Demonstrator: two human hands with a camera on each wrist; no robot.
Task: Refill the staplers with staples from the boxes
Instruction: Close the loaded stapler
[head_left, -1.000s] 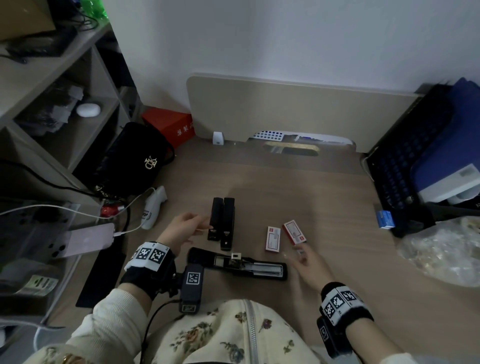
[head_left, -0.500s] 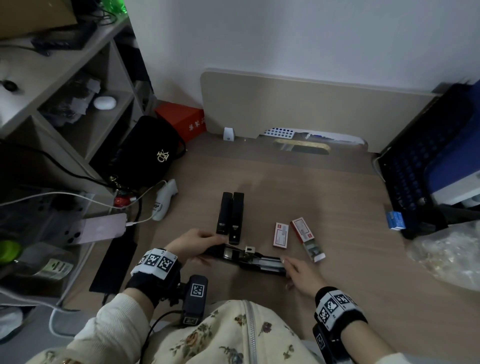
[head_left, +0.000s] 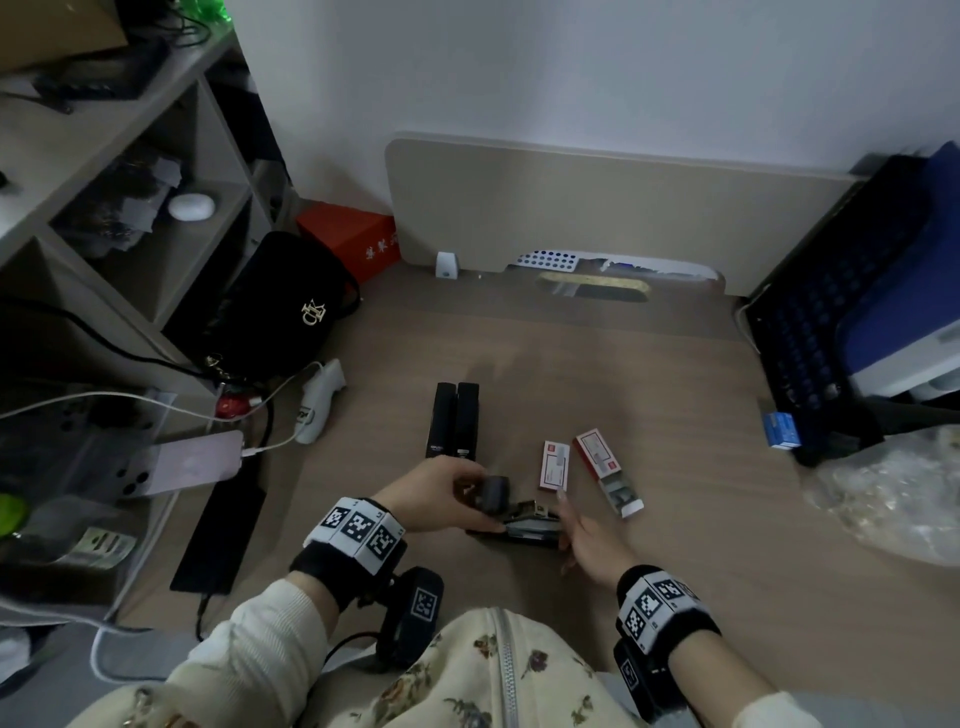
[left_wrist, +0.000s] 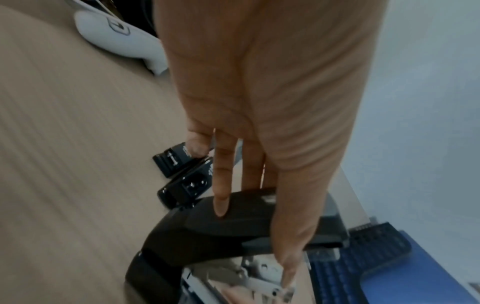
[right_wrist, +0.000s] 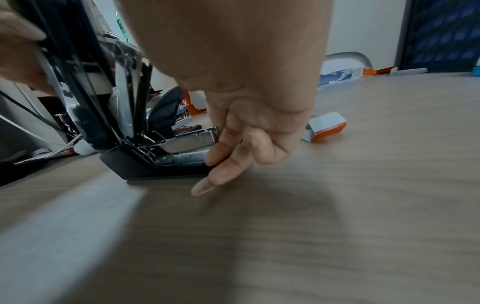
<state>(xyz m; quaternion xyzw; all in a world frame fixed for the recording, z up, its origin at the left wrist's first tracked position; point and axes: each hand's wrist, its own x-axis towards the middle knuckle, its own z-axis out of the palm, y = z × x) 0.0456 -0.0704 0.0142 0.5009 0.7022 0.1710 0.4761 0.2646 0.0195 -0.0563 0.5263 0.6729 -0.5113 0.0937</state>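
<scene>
On the wood-grain surface (head_left: 675, 395), nearest the body, lies the open stapler (head_left: 524, 527), a matte black plastic shell over a shiny metal channel. The left hand (head_left: 431, 499) wraps its grip round the raised black top arm; the right hand (head_left: 589, 548) touches the base's end with loosely bent fingers, holding nothing. At one o'clock lie two red-and-white card staple boxes (head_left: 555, 465), one slid open. At twelve, two slim black staplers (head_left: 457, 420) rest side by side.

Bare desk (head_left: 597, 364) lies open to you beyond the two closed staplers (head_left: 457, 421) and right of the staple boxes (head_left: 582, 460). To your left, a phone (head_left: 192, 462), cables (head_left: 130, 400) and black bag (head_left: 280, 306) crowd the edge; a plastic bag (head_left: 893, 493) blocks the right.
</scene>
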